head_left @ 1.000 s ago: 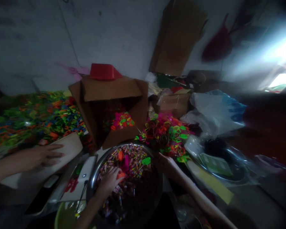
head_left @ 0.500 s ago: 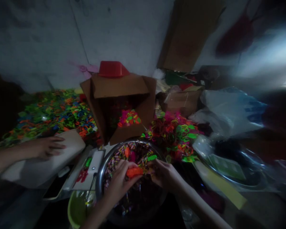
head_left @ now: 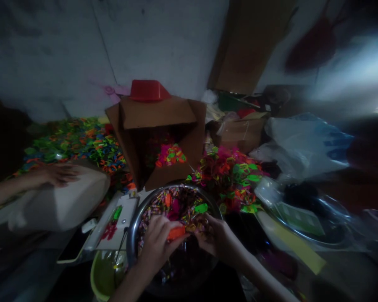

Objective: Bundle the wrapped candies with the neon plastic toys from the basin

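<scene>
My left hand [head_left: 157,243] is closed on a small orange plastic piece [head_left: 176,233] over a round metal bowl [head_left: 135,222] filled with small colourful wrapped pieces. My right hand [head_left: 216,237] is just to its right, fingers curled and pinching at the same orange piece; what else it holds I cannot make out. Both hands hover above the bowl's middle.
Another person's hand [head_left: 58,174] rests on a white bundle [head_left: 66,201] at the left. A tipped cardboard box [head_left: 157,134] with a red tub [head_left: 148,90] on top lies behind the bowl. Heaps of neon plastic pieces [head_left: 233,176] and bags [head_left: 302,142] lie at the right, a green bowl [head_left: 102,274] below.
My right hand came in from the bowl's right rim to meet my left hand, which lifted the orange piece from the bowl. The other person's hand shifted slightly on the white bundle.
</scene>
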Available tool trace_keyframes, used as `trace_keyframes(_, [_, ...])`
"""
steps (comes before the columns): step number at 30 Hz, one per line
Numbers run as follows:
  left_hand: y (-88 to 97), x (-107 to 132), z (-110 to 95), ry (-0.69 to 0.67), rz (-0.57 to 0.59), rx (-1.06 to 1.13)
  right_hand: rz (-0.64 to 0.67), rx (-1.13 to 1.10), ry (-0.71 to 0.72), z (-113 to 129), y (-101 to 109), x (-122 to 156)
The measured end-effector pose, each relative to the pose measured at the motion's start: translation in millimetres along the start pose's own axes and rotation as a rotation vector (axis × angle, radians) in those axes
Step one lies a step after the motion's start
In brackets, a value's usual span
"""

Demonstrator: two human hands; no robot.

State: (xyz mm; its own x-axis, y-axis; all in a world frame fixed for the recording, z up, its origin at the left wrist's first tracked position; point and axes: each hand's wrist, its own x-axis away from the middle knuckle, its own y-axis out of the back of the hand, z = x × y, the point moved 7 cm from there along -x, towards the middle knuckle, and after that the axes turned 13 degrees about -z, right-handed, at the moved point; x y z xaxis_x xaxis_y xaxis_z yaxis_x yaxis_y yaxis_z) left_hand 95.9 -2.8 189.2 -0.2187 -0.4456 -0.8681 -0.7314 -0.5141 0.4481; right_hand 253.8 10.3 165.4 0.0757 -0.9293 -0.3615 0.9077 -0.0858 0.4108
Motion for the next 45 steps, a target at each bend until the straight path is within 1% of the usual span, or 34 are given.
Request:
trace_keyframes(3, [5.3,0,-6,-0.072,-0.026,-0.002,0.007,-0.023,0.000,7,-1,1])
trace_keyframes(6, [5.8,1,-5,-0.080,-0.008,0.014,-0.001,0.000,0.001,11,0,2])
trace_keyframes(8, [4.1,2,-5,-0.079,0.020,0.053,-0.012,0.041,0.030,14,1,4])
trace_keyframes(10, [1.8,3,-5,-0.075,0.056,0.085,-0.032,0.077,0.107,19,2,6])
trace_keyframes(12, [-0.4,4,-7,-0.091,0.103,0.093,-0.051,0.128,0.221,27,3,8])
trace_keyframes(14, [-1.4,5,-10,-0.130,0.146,0.072,-0.086,0.200,0.331,36,4,11])
trace_keyframes(16, [0.1,4,-13,-0.182,0.164,0.050,-0.120,0.258,0.420,44,4,13])
trace_keyframes(18, [3.0,1,-16,-0.207,0.160,0.043,-0.141,0.277,0.471,50,4,16])
trace_keyframes(24, [13.3,-12,-25,-0.258,0.076,0.095,-0.200,0.260,0.508,58,7,21])
trace_keyframes(26, [14.8,-15,-29,-0.277,0.064,0.105,-0.212,0.267,0.535,63,7,23])
trace_keyframes(30, [17.0,-13,-32,-0.289,0.062,0.152,-0.236,0.368,0.639,76,7,31])
trace_keyframes(34, [19.3,-6,-31,-0.312,0.080,0.131,-0.274,0.503,0.750,84,6,41])
trace_keyframes(37, [17.1,-3,-31,-0.313,0.162,0.061,-0.237,0.563,0.801,83,4,46])
trace_keyframes(40, [14.1,-4,-32,-0.306,0.251,0.013,-0.148,0.592,0.815,83,2,47])
trace_keyframes(43, [12.0,-4,-35,-0.321,0.254,0.011,-0.074,0.596,0.737,81,1,43])
trace_keyframes(45, [6.4,0,-35,-0.329,0.254,-0.002,-0.009,0.573,0.653,72,-1,40])
